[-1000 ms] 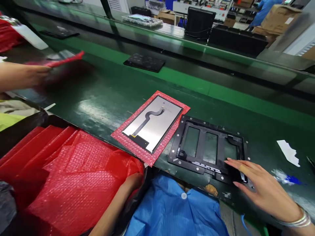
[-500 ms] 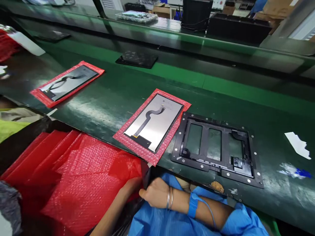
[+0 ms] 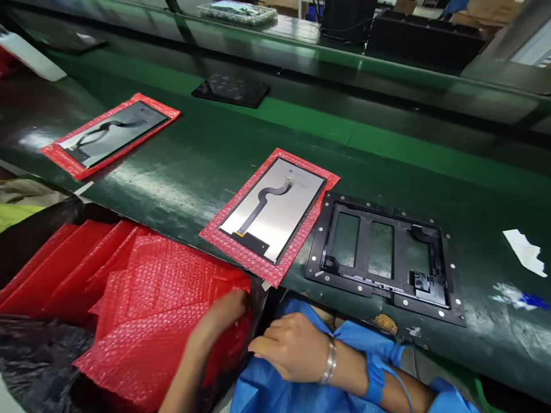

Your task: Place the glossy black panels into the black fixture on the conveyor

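We cannot see the fingertips of the left hand (image 3: 232,307), hidden among the red bubble wrap (image 3: 159,292), and its slightly blurred forearm (image 3: 189,367) runs out at the bottom edge. The fingers of the right hand (image 3: 290,347) curl under, so we cannot tell whether they hold anything. We find the print on the nearer screen (image 3: 290,212) too small to read. The bottom edge also cuts off the blue coat (image 3: 262,390); the left edge crops the black plastic (image 3: 30,355) and a white object (image 3: 37,57) we cannot identify.
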Action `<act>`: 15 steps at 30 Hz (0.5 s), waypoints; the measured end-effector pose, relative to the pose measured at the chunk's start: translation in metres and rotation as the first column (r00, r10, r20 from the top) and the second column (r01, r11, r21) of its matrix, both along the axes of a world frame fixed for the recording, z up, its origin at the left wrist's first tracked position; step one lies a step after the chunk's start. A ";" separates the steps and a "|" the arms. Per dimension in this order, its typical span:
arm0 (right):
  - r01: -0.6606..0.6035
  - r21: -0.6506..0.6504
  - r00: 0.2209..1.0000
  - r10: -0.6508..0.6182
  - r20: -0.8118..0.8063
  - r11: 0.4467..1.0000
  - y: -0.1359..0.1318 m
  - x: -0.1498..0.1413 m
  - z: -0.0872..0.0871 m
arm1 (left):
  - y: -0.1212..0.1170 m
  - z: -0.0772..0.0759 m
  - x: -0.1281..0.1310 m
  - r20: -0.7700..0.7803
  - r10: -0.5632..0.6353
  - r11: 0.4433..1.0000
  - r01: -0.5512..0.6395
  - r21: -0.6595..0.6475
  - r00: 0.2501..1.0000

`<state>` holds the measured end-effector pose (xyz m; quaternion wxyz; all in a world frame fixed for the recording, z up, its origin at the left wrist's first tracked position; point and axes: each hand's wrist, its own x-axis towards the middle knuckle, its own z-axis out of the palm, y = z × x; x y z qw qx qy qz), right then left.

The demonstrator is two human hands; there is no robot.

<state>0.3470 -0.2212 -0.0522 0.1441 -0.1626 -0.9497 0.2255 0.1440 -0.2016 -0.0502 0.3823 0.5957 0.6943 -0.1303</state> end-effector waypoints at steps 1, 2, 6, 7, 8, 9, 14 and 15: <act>0.070 -0.016 0.986 -0.071 -0.150 0.997 0.000 0.010 0.005 | 0.001 0.013 -0.006 0.029 0.033 0.999 -0.034 0.039 0.999; 0.138 -0.047 0.953 -0.146 -0.266 0.989 0.000 0.021 0.011 | 0.004 0.026 -0.010 0.087 0.081 0.986 -0.093 0.140 0.993; 0.274 -0.188 0.841 -0.330 -0.428 0.943 0.001 0.063 0.035 | 0.047 0.064 -0.004 0.369 0.177 0.572 -0.400 0.716 0.913; 0.293 -0.206 0.826 -0.355 -0.438 0.934 0.001 0.072 0.040 | 0.063 0.065 0.003 0.313 0.177 0.513 -0.359 0.780 0.933; 0.317 -0.215 0.811 -0.382 -0.443 0.924 0.000 0.080 0.044 | 0.080 0.064 0.011 0.194 0.179 0.534 -0.261 0.804 0.965; 0.350 -0.217 0.796 -0.411 -0.445 0.911 -0.001 0.087 0.047 | 0.096 0.060 0.019 0.071 0.210 0.571 -0.181 0.801 0.975; 0.533 -0.237 0.684 -0.578 -0.444 0.812 -0.003 0.111 0.048 | 0.139 0.038 0.042 -0.255 0.328 0.631 -0.009 0.776 0.910; 0.557 -0.251 0.657 -0.605 -0.449 0.791 -0.003 0.114 0.047 | 0.141 0.038 0.042 -0.265 0.331 0.633 -0.005 0.774 0.906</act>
